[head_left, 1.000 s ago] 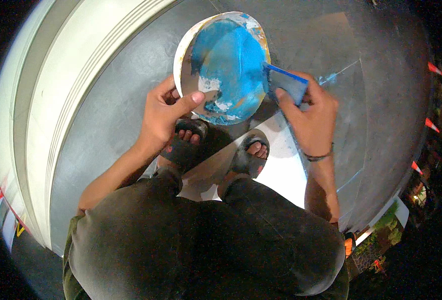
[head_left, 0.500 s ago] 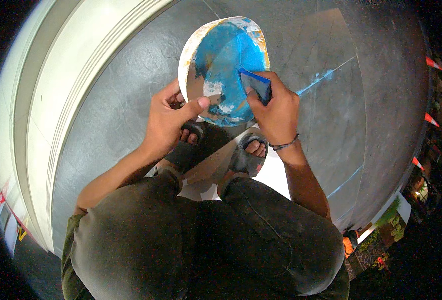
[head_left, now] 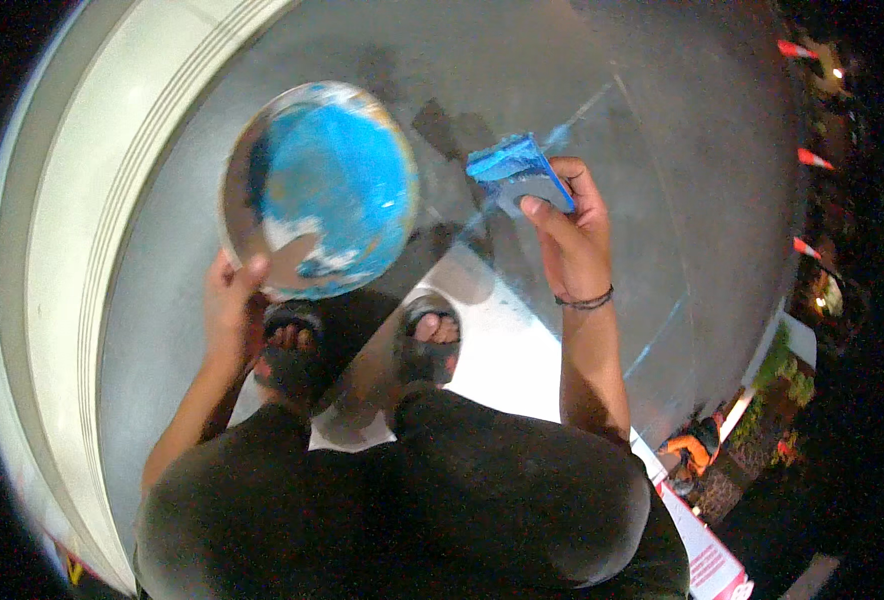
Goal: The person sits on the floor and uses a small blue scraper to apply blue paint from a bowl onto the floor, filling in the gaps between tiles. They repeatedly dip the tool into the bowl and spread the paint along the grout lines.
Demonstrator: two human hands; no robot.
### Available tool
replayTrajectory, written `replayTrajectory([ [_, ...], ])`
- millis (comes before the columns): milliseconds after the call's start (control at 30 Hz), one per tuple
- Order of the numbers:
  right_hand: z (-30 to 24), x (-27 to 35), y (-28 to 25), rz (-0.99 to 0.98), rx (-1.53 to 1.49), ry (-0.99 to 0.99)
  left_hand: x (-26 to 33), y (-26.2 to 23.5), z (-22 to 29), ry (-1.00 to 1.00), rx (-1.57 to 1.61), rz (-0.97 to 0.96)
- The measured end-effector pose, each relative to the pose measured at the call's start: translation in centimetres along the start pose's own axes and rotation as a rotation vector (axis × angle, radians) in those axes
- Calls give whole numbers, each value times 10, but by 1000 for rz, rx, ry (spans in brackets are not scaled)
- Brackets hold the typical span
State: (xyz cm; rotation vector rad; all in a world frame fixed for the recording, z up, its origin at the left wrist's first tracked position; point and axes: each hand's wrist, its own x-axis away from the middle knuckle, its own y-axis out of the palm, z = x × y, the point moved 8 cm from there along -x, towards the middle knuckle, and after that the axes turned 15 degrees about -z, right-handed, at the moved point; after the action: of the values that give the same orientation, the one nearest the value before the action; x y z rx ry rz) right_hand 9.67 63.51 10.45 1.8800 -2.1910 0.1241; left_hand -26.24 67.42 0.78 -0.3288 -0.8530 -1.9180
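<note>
My left hand (head_left: 230,312) grips the lower-left rim of a round bowl (head_left: 347,185), thumb on the inside. Blue paste coats most of the bowl's interior, with white and brownish smears near the lower rim. To the right and apart from the bowl, my right hand (head_left: 580,240) pinches a flat spreader (head_left: 534,190) between thumb and fingers. A thick smear of blue paste lies along the spreader's far-left edge. The left fingers beneath the bowl are hidden, and that hand is slightly blurred.
A pale curved ledge (head_left: 82,200) runs along the left. Blue streaks mark the grey floor (head_left: 682,200). Beneath my sandalled feet lies a white sheet (head_left: 507,345). Orange-and-white cones (head_left: 814,158) line the right side, and a person in orange (head_left: 697,450) is at the lower right.
The spreader has come out of the bowl and now carries blue paste. My left hand has moved the bowl left and nearer. The view has shifted.
</note>
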Motion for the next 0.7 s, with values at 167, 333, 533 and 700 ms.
replayTrajectory([
  [167, 23, 5, -120, 265, 464, -196, -2, 0, 5, 34, 65, -7],
  [333, 53, 1, -179, 170, 1404, -245, -4, -9, -4, 51, 52, 64],
  [533, 74, -40, -209, 158, 1627, -255, 5, -19, 0, 24, -20, 102],
  [700, 72, -61, -219, 150, 1709, -324, 7, -25, -2, 5, -27, 148],
])
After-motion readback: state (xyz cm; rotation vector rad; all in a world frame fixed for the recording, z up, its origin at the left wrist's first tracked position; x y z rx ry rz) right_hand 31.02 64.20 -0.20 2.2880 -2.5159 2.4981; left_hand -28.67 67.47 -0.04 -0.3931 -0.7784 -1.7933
